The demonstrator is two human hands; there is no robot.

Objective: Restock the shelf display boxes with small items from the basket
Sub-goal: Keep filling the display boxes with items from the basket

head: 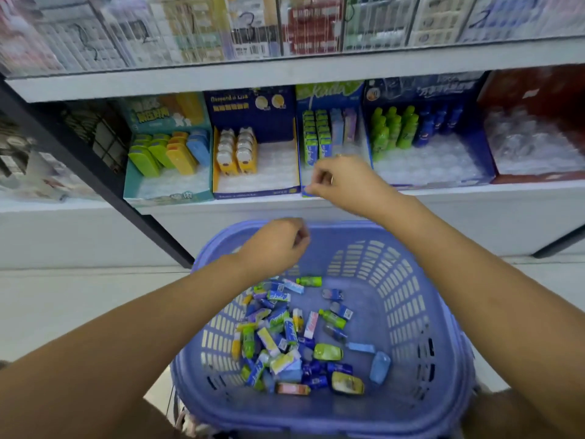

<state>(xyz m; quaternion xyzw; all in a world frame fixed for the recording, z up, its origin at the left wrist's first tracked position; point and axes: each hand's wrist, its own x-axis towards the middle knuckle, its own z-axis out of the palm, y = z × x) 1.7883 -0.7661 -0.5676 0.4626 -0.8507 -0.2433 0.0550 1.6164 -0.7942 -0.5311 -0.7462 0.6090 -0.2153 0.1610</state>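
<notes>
Hovering at the front lip of the blue-and-green cardboard display box (329, 96), the curled right hand (345, 180) (contents not discernible) suggests placing; the curled left hand (278, 242), grasp also unclear, hangs over the lilac slotted plastic basket (395, 280) of small wrapped items (285, 337), next pick due.

Bare forearms (126, 327), perhaps a thin ring (331, 179) on the right hand (345, 182)
</notes>
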